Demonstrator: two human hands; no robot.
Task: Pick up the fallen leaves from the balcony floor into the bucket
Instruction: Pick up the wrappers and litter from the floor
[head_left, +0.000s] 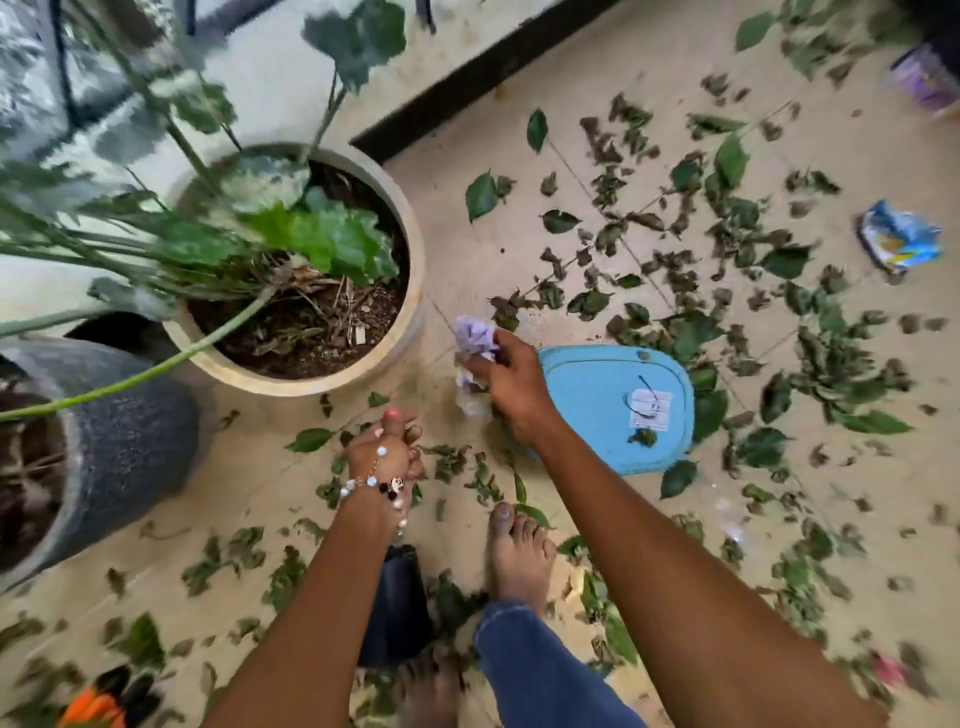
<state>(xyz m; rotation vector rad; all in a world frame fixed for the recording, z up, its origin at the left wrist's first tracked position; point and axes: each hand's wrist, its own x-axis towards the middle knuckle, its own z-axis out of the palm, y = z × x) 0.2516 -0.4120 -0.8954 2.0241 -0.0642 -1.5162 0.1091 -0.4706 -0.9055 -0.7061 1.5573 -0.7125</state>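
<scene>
Your right hand (511, 382) pinches crumpled lilac paper (474, 343) just left of blue lid (597, 405). Your left hand (387, 449) fingers curled, contents unclear. Leaves (727, 291) scattered around lid on floor (519, 67). Bucket unseen.

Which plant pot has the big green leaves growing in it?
The round beige pot near the wall: green leaves and long stems rise from its soil. The dark grey pot at the left edge shows no leaves of its own.
</scene>
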